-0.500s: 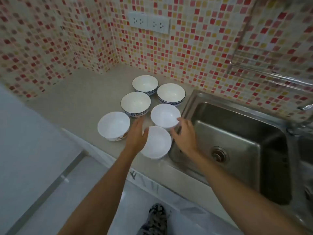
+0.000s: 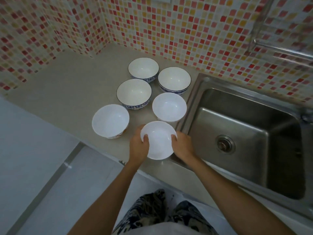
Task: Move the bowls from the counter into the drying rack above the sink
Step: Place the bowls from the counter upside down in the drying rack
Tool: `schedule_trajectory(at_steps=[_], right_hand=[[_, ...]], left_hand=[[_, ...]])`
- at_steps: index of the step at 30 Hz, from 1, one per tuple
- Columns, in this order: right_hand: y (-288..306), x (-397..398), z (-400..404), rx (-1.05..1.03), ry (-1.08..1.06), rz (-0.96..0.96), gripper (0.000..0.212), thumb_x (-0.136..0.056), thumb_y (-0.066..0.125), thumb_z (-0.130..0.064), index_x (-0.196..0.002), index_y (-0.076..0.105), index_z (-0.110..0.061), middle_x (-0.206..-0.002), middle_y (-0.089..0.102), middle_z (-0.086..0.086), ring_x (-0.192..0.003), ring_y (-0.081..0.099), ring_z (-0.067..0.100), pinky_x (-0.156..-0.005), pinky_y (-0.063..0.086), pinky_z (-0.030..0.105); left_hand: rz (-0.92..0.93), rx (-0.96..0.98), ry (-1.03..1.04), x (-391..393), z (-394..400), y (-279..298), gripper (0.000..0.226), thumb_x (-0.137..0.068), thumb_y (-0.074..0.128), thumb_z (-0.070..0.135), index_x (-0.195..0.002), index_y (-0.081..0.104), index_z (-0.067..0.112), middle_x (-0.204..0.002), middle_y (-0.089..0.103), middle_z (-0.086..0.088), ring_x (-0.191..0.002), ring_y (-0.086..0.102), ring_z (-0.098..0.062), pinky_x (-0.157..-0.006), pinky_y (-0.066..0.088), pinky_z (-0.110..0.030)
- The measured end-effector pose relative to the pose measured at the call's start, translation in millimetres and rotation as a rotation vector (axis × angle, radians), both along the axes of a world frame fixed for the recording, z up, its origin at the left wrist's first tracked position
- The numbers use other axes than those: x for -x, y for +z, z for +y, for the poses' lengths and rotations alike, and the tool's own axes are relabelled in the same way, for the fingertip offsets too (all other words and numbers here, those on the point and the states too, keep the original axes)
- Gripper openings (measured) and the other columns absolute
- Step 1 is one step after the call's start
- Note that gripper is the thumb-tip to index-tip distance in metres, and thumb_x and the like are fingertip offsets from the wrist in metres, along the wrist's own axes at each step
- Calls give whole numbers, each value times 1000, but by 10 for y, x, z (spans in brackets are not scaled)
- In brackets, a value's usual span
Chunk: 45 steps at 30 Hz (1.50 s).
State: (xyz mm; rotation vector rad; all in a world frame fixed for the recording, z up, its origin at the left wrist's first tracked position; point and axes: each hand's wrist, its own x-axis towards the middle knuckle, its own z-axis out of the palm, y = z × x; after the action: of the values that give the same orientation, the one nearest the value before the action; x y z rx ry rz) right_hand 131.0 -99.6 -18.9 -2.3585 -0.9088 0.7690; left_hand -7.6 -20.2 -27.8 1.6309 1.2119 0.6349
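Several bowls stand on the beige counter point(image 2: 71, 92). The nearest white bowl point(image 2: 158, 141) sits at the counter's front edge beside the sink, and both hands grip it: my left hand point(image 2: 138, 148) on its left rim, my right hand point(image 2: 183, 146) on its right rim. Behind it stands a plain white bowl point(image 2: 169, 106), and to the left a white bowl with a patterned base point(image 2: 110, 120). Three blue-rimmed bowls stand farther back: one point(image 2: 133, 93) in the middle, one point(image 2: 143, 68) at the rear, one point(image 2: 174, 80) at the right. A piece of the metal drying rack point(image 2: 279, 48) shows at the upper right.
A steel sink point(image 2: 245, 136) with a drain point(image 2: 225, 144) lies right of the bowls. Mosaic tile walls point(image 2: 186, 31) enclose the counter at the back and left. Below the counter edge are the pale floor and my patterned trousers point(image 2: 160, 212).
Both hands have closed on the nearest bowl's rim; before, the right hand reached toward the bowl behind it. The camera has tilted down and closer.
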Motion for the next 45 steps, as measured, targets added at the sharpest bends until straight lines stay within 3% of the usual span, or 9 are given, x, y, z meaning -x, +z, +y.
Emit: schedule_trajectory(at_steps=[7, 13, 16, 20, 22, 26, 30, 37, 45], right_hand=[[150, -293, -345, -89, -111, 94, 33, -100, 39, -27, -120, 60, -10, -111, 68, 11, -99, 62, 29, -82, 49, 34], [569, -814, -661, -193, -273, 41, 29, -101, 39, -24, -109, 61, -7, -95, 64, 7, -82, 56, 22, -68, 38, 29], [818, -1127, -787, -284, -341, -49, 28, -101, 40, -24, -109, 62, -9, -96, 63, 5, -83, 56, 20, -68, 39, 28], [1136, -1543, -941, -320, -409, -127, 26, -101, 41, -29, -98, 60, -10, -92, 62, 5, -75, 54, 12, -56, 39, 21], [1322, -1714, -1015, -364, -421, -142, 29, -100, 42, -33, -100, 61, -11, -91, 62, 3, -75, 54, 9, -56, 41, 14], [1683, -2048, -1134, -626, -487, -230, 40, -98, 35, -52, -96, 63, -23, -90, 65, -7, -86, 61, 10, -75, 52, 26], [2004, -2494, -1316, -705, -573, -540, 41, -100, 35, -46, -118, 62, -20, -118, 61, 1, -105, 55, 11, -91, 44, 28], [2018, -3344, -1574, -319, -541, -791, 53, -101, 34, -37, -144, 38, -6, -150, 40, 16, -139, 35, 32, -117, 26, 45], [1802, -3541, -1572, -33, -495, -957, 62, -101, 9, -39, -150, 21, -2, -158, 23, 16, -148, 17, 28, -120, -1, 41]], left_hand=[[-149, -75, -65, -226, -181, 217, 28, -92, 53, 26, -118, 59, 22, -113, 64, 8, -100, 61, -6, -80, 51, -12], [-320, 153, -171, -948, -230, 646, 27, -94, 54, 26, -120, 57, 28, -118, 62, 7, -101, 61, -14, -74, 55, -13], [-358, 489, -248, -1414, -291, 897, 20, -90, 52, 47, -104, 57, 34, -120, 61, 0, -103, 60, -23, -91, 53, -39], [-424, 684, -442, -1881, -347, 1143, 74, -61, 63, 76, -121, 56, 32, -120, 64, -1, -111, 60, -25, -103, 43, -53], [-449, 623, -521, -2086, -395, 1301, 62, -67, 57, 76, -119, 57, 42, -123, 66, 1, -114, 61, -27, -100, 46, -52], [-588, 589, -501, -2369, -467, 1647, 28, -85, 50, 59, -103, 60, 40, -112, 66, 2, -105, 62, -22, -93, 51, -45], [-666, 482, -538, -2550, -509, 1960, 26, -87, 46, 58, -104, 62, 46, -116, 66, 1, -110, 60, -30, -94, 49, -54], [-598, 302, -529, -3178, -577, 2446, 41, -88, 38, 64, -117, 56, 41, -123, 63, 1, -112, 61, -27, -91, 53, -47], [-541, -6, -485, -4056, -783, 2870, 56, -92, 36, 59, -140, 34, 30, -127, 45, 4, -117, 49, -23, -96, 49, -45]])
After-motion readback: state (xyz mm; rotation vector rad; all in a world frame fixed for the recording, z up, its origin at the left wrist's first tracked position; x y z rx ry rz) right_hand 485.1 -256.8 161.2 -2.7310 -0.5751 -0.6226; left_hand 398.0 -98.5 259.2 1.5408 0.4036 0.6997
